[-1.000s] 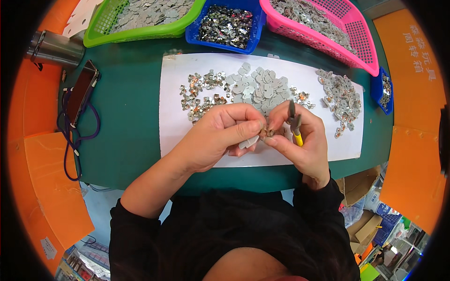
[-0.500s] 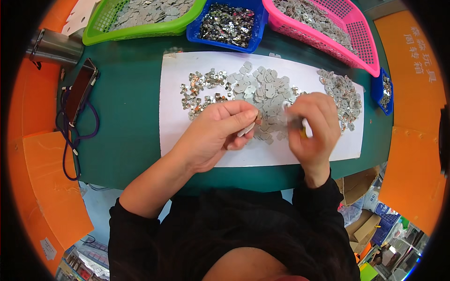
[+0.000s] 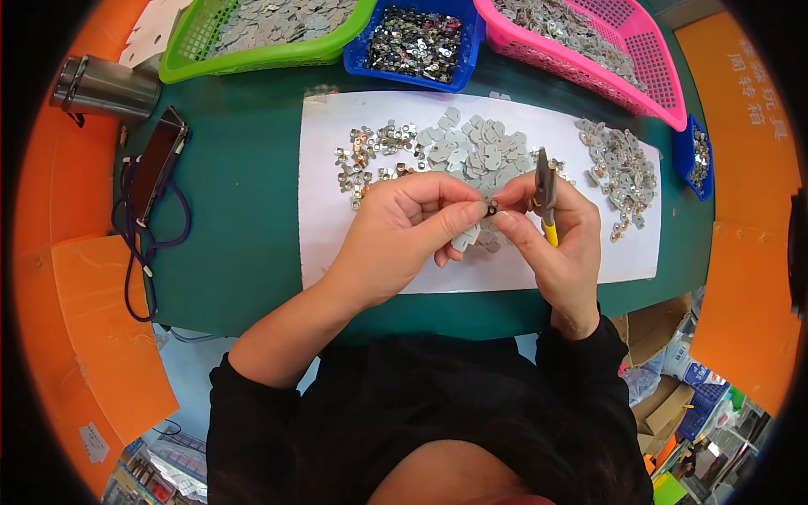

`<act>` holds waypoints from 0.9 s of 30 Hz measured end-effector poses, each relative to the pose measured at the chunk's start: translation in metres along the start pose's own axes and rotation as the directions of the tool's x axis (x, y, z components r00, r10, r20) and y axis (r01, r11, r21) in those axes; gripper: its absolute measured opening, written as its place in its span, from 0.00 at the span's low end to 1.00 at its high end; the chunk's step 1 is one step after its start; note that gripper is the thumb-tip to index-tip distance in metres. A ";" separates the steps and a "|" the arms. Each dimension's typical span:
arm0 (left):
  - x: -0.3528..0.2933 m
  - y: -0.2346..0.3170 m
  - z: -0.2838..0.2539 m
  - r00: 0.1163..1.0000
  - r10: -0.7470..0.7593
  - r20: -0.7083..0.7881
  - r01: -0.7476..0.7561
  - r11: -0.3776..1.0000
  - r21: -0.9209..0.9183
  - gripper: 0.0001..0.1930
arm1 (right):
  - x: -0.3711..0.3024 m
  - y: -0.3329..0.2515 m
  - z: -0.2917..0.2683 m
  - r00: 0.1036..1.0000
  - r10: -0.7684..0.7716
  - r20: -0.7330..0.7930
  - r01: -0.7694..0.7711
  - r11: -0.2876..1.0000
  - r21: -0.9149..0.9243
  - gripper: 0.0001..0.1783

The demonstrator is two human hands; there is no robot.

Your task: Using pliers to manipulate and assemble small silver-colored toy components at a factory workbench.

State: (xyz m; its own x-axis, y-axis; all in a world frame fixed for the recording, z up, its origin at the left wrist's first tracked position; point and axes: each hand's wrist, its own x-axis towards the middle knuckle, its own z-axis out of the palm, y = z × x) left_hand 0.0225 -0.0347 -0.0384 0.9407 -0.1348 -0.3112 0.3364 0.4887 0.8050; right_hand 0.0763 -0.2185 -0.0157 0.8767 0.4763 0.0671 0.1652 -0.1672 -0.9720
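Observation:
My left hand point(image 3: 410, 223) is closed, with thumb and forefinger pinching a small dark metal piece point(image 3: 491, 209). Thin grey plates point(image 3: 465, 238) stick out below its thumb, tucked in the curled fingers. My right hand point(image 3: 560, 236) meets it from the right, its thumb and forefinger at the same small piece. Pliers point(image 3: 545, 189) with yellow handles lie in the right hand, jaws pointing away from me. Beyond the hands, a heap of flat grey plates point(image 3: 484, 147) lies on a white sheet point(image 3: 404, 278), with small shiny metal clips point(image 3: 364, 145) to its left.
Assembled-looking plates with metal bits point(image 3: 621, 177) are piled on the sheet's right. Green point(image 3: 269, 63) and pink point(image 3: 581, 63) baskets and a blue bin point(image 3: 412, 77) line the back. A small blue tray point(image 3: 705, 189) stands at right; a phone point(image 3: 162, 164) and steel flask point(image 3: 114, 87) at left.
My right hand has moved left to meet the left hand at the small piece. The pliers, blurred before, now stand out with jaws pointing away. The view has shifted slightly.

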 end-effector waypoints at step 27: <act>-0.036 0.003 -0.005 0.992 0.123 -0.023 -0.124 0.992 -0.040 0.20 | -0.004 -0.003 0.005 0.989 -0.040 0.140 0.037 0.999 0.022 0.07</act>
State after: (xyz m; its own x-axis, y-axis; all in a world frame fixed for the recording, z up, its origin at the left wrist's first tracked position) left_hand -0.0109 -0.0243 -0.0272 0.9737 -0.0543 -0.2212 0.2154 0.5353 0.8167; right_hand 0.0706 -0.2156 -0.0142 0.7975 0.5989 0.0732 0.1873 -0.1305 -0.9736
